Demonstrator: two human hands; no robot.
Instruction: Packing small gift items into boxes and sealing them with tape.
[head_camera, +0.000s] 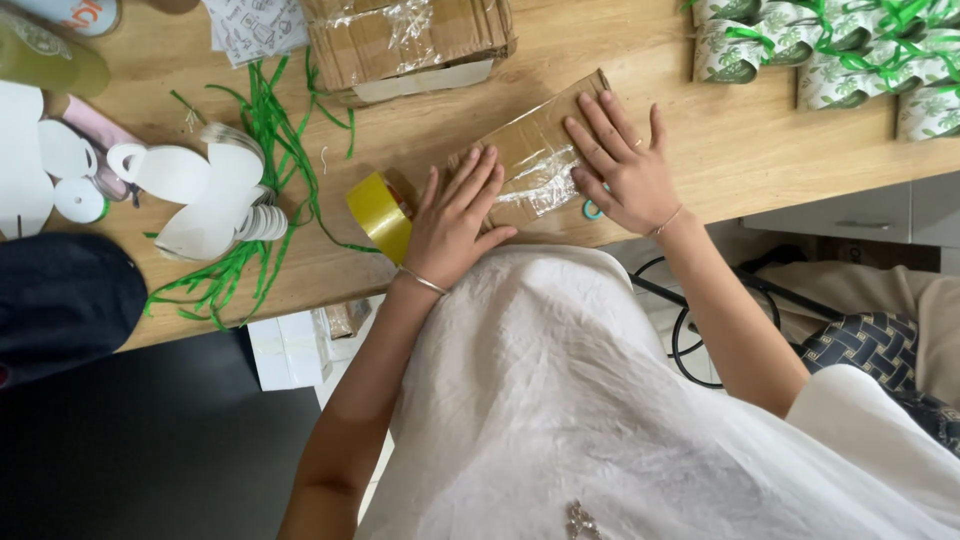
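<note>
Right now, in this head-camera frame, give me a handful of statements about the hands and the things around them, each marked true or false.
1. Both hands press flat on the taped cardboard piece. True: left hand and right hand lie palm down on it, fingers spread.
2. The roll of yellow tape lies beside the right hand. False: it lies just beside the left hand.
3. Green ribbon strands lie loose on the wooden table. True.
4. The left hand holds scissors. False: it holds nothing; a turquoise thing that I cannot identify peeks out under the right hand.
5. Each wrist wears a thin bangle. True.
6. The taped cardboard box stands on the floor. False: it stands on the table, beyond the hands.
</note>
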